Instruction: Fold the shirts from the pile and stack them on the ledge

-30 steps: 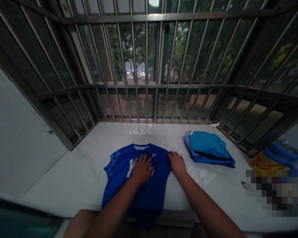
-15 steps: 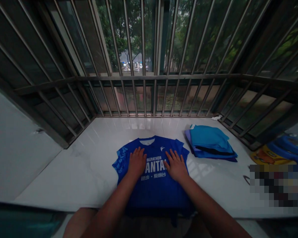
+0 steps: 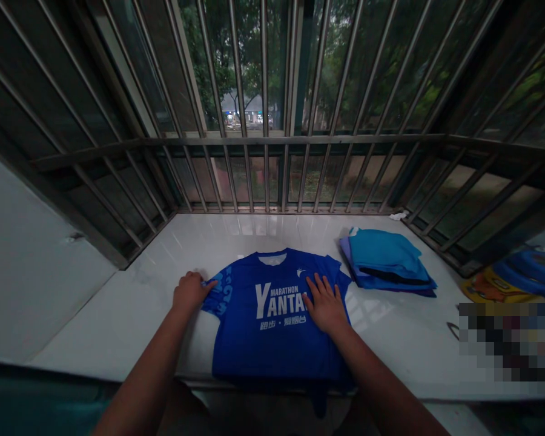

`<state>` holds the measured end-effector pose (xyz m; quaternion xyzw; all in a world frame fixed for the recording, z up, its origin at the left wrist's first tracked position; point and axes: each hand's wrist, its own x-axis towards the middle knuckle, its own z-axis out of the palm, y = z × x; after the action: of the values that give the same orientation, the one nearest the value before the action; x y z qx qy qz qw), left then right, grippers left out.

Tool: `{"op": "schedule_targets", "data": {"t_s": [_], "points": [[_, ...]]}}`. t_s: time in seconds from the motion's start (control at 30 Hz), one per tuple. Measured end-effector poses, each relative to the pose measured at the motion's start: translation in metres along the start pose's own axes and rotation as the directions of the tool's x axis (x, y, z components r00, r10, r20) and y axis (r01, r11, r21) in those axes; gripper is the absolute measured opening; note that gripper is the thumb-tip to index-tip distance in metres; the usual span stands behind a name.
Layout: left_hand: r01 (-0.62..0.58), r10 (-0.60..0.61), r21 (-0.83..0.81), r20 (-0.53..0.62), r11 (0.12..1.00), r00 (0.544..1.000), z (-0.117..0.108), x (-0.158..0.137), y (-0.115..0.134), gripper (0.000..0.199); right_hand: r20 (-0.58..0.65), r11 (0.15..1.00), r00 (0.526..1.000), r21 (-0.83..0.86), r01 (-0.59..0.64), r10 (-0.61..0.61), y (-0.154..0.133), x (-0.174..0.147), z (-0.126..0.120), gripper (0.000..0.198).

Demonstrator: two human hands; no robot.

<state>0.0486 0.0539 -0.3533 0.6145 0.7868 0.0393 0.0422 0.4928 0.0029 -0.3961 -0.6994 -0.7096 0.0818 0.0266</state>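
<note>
A blue T-shirt (image 3: pixel 277 345) with white "Marathon Yantai" lettering lies front up on the white ledge, collar toward the window, its lower end at the front edge. My left hand (image 3: pixel 191 293) is closed on the tip of the left-side sleeve, which has a lighter pattern; thumb and fingers pinch the cloth. My right hand (image 3: pixel 326 303) rests flat on the right side of the chest, fingers spread, below the small white logo. Beyond it, the right-side sleeve looks creased.
A stack of folded clothes (image 3: pixel 386 257), turquoise on top, sits right of the shirt. Farther right are a blue and yellow container (image 3: pixel 508 275) and a blurred-out patch. Metal bars (image 3: pixel 295 140) enclose the ledge (image 3: pixel 131 315) at the back and sides.
My left hand has moved from the shirt's chest out to the left-side sleeve and taken hold of it. That sleeve now reaches farther left. My right hand has stayed on the chest.
</note>
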Motion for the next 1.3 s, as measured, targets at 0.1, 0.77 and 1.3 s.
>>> {"op": "schedule_targets", "data": {"t_s": [0.1, 0.77, 1.3], "points": [[-0.009, 0.01, -0.023, 0.035, 1.0, 0.999, -0.006, -0.002, 0.022, 0.034, 0.011, 1.0, 1.0, -0.001, -0.001, 0.001, 0.0, 0.0, -0.002, 0.07], [-0.182, 0.197, -0.434, -0.012, 0.882, 0.98, 0.047, -0.106, 0.002, 0.036, -0.064, 1.0, 0.998, 0.018, 0.011, -0.01, 0.001, 0.002, 0.006, 0.067], [-0.478, 0.476, -0.584, -0.172, 0.656, 0.863, 0.052, -0.081, -0.01, 0.036, -0.107, 1.0, 0.994, -0.019, -0.006, 0.004, -0.016, 0.002, -0.018, 0.057]]}}
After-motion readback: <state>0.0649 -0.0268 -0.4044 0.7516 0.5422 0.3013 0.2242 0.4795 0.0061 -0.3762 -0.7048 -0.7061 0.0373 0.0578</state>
